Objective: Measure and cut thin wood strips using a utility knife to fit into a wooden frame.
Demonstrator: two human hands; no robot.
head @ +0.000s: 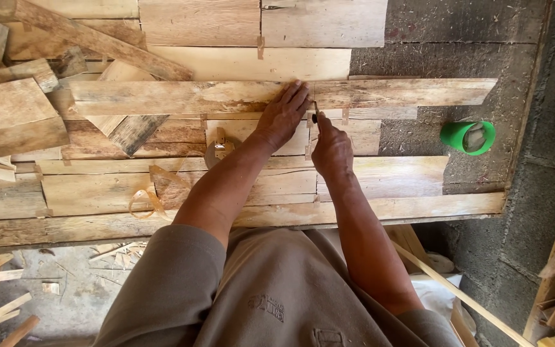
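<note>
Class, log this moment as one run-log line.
left hand: flat on plank | right hand: holds pencil | green cup: right

A long plank (277, 95) is laid across the bench (457, 58), on top of other boards. The left hand (282, 115) is pressed flat on it at centre; the right hand (331, 151) is set just at its 4 o'clock, a pencil (316, 112) pinched in its grip. A cup (468, 137) is stood at 3 o'clock, well apart. Offcuts (14, 109) are piled at 9 o'clock.
</note>
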